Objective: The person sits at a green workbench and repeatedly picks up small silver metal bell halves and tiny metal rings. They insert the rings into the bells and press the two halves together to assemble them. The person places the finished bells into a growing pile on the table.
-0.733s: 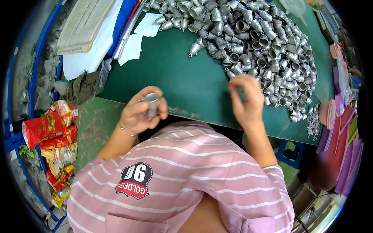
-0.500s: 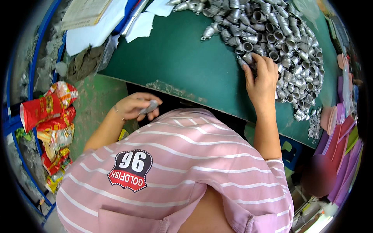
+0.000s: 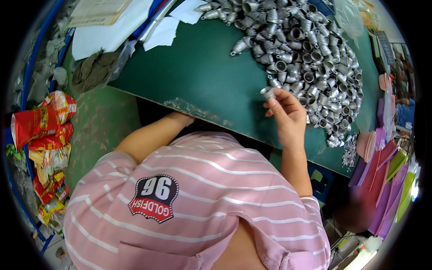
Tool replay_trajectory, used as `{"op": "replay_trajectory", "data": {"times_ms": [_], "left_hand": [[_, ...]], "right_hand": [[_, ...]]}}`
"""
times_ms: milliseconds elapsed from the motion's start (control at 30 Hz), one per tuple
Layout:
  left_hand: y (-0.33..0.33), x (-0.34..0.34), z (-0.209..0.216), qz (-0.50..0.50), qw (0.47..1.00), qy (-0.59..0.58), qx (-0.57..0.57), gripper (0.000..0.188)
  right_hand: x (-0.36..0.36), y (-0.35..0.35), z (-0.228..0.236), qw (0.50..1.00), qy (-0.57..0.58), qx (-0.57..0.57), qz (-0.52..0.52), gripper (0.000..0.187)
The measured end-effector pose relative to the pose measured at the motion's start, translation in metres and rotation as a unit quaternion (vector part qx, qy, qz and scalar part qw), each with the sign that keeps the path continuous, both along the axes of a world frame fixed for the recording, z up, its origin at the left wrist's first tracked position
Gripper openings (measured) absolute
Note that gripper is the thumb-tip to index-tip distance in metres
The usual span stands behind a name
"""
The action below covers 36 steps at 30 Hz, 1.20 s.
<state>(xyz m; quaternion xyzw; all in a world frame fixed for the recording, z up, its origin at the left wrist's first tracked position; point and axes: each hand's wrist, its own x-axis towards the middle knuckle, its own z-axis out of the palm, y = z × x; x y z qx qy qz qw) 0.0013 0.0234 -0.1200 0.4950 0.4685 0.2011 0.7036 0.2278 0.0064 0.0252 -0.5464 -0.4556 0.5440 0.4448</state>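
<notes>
Pinched between the thumb and fingers of my right hand (image 3: pixel 288 112) is a small grey metal cup-shaped casting (image 3: pixel 267 92), its open end facing left. It is held over the green tabletop, at the near left edge of a large pile of similar castings (image 3: pixel 315 58), several of which have a small loop on the narrow end. My left arm reaches in under the table's near edge. Only the wrist end of my left hand (image 3: pixel 183 118) shows there; its fingers are hidden below the tabletop, so whatever they hold cannot be seen.
Small metal bits (image 3: pixel 349 150) lie at the table's right corner, near pink and purple bins (image 3: pixel 382 180). Papers (image 3: pixel 164 33) and a brown cloth (image 3: pixel 95 72) are at the far left. Red and yellow packets (image 3: pixel 42 123) hang beside a blue rack on the left.
My right hand has drawn back left and toward me from the pile, carrying a casting. My left hand, which held a grey metal piece, has gone right, under the table edge.
</notes>
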Motion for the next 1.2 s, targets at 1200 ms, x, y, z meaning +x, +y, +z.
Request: {"op": "replay_trajectory", "data": {"times_ms": [1200], "left_hand": [[-0.006, 0.028, 0.138, 0.109, 0.959, -0.23, 0.123, 0.039]], "right_hand": [[-0.014, -0.011, 0.003, 0.99, 0.032, 0.125, 0.053, 0.021]]}}
